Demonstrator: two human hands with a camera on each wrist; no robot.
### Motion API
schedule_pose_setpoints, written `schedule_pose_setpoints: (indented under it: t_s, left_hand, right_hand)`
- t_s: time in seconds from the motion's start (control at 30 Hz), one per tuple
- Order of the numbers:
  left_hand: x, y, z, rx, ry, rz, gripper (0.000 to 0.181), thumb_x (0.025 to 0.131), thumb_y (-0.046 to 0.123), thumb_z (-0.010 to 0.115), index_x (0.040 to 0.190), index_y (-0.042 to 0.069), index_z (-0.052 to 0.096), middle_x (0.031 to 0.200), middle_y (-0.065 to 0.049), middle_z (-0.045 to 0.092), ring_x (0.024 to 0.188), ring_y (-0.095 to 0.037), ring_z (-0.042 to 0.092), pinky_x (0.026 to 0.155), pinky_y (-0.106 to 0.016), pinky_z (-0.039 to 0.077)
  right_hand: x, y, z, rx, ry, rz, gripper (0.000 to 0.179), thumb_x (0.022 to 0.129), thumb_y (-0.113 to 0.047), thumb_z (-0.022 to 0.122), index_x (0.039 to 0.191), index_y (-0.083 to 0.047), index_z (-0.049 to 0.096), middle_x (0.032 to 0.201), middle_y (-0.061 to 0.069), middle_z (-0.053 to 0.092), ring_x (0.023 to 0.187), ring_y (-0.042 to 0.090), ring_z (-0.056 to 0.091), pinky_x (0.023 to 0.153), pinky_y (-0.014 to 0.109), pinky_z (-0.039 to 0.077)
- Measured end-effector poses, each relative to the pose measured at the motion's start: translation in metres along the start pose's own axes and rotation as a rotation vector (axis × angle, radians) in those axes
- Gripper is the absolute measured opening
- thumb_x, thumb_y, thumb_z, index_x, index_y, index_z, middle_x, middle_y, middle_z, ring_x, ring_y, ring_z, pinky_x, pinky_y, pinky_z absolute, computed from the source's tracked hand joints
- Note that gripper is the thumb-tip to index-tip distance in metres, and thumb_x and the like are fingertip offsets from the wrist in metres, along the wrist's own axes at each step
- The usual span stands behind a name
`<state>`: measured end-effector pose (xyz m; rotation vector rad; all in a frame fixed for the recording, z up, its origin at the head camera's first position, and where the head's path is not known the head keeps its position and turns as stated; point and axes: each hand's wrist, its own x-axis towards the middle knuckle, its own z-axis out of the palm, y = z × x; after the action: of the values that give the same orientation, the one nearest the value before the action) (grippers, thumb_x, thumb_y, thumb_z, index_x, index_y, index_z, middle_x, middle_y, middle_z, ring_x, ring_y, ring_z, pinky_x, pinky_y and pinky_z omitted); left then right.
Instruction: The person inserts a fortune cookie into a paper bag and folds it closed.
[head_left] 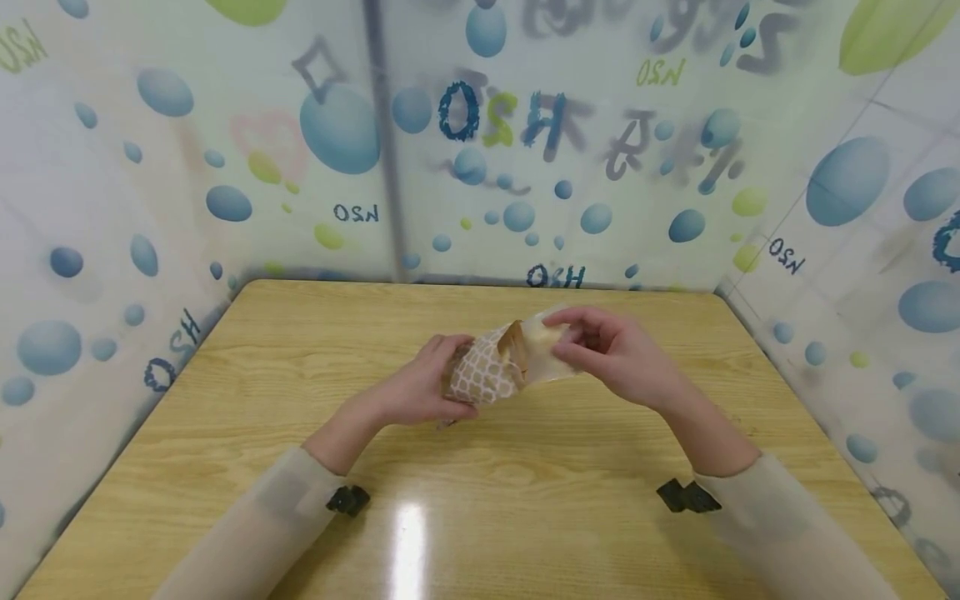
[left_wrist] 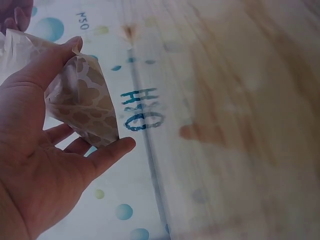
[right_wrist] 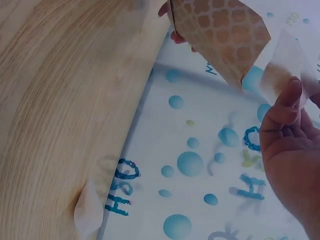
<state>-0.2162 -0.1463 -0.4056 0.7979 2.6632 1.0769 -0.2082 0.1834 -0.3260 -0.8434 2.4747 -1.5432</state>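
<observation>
A brown paper bag with a white lattice pattern lies on its side in the air over the table, its mouth turned to the right. My left hand grips its closed end, thumb on one side and fingers on the other, as the left wrist view also shows with the bag. At the bag's mouth is a frosted, see-through packet with something pale inside. My right hand pinches the packet's outer part between thumb and fingers. The packet shows beyond the bag in the right wrist view; its contents are unclear.
Beneath both hands is a glossy wood-grain table with a bright light reflection near its front. A wall covering with blue and green bubbles encloses the back and sides. A small pale shape, unclear in kind, shows at the table's edge.
</observation>
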Motion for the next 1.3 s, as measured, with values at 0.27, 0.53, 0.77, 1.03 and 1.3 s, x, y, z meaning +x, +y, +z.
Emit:
schedule_pose_setpoints:
  t_s: [0.27, 0.53, 0.77, 1.03, 1.3]
  left_hand:
    - [0.000, 0.004, 0.001, -0.020, -0.009, 0.006, 0.110, 0.084, 0.029, 0.097, 0.169, 0.012, 0.030, 0.156, -0.019, 0.043, 0.142, -0.037, 0.050, 0.124, -0.063, 0.044]
    - [0.001, 0.005, 0.002, -0.043, -0.017, -0.010, 0.110, 0.083, 0.027, 0.098, 0.170, 0.014, 0.031, 0.152, -0.017, 0.041, 0.138, -0.035, 0.051, 0.123, -0.061, 0.046]
    - [0.001, 0.004, 0.001, -0.029, -0.002, -0.006, 0.111, 0.083, 0.030, 0.098, 0.170, 0.013, 0.031, 0.153, -0.019, 0.041, 0.138, -0.036, 0.051, 0.123, -0.062, 0.045]
    - [0.000, 0.003, -0.003, -0.039, 0.005, -0.021, 0.112, 0.084, 0.033, 0.097, 0.170, 0.012, 0.029, 0.155, -0.021, 0.038, 0.141, -0.038, 0.049, 0.123, -0.064, 0.044]
    - [0.000, 0.003, -0.001, -0.046, -0.006, -0.024, 0.112, 0.085, 0.032, 0.097, 0.171, 0.013, 0.029, 0.156, -0.019, 0.038, 0.141, -0.037, 0.048, 0.124, -0.064, 0.044]
  right_hand:
    - [0.008, 0.001, 0.012, -0.057, -0.024, 0.027, 0.032, 0.106, -0.012, 0.073, 0.138, -0.008, 0.072, 0.097, 0.009, 0.068, 0.075, 0.016, 0.054, 0.063, 0.026, 0.048]
    - [0.013, 0.005, 0.023, -0.147, 0.007, 0.031, 0.035, 0.102, -0.018, 0.081, 0.136, -0.013, 0.076, 0.094, 0.004, 0.069, 0.077, 0.018, 0.058, 0.065, 0.025, 0.049]
    - [0.009, 0.007, 0.019, -0.149, 0.040, 0.032, 0.045, 0.105, -0.021, 0.077, 0.148, -0.015, 0.068, 0.100, 0.007, 0.070, 0.077, 0.018, 0.058, 0.065, 0.026, 0.049]
    - [0.003, 0.012, 0.008, -0.144, 0.079, 0.061, 0.047, 0.107, -0.019, 0.074, 0.152, -0.013, 0.065, 0.112, 0.010, 0.075, 0.081, 0.018, 0.060, 0.066, 0.025, 0.050]
    - [0.004, 0.009, 0.016, -0.140, 0.054, 0.053, 0.048, 0.106, -0.020, 0.076, 0.152, -0.012, 0.065, 0.112, 0.010, 0.074, 0.078, 0.018, 0.059, 0.064, 0.026, 0.050]
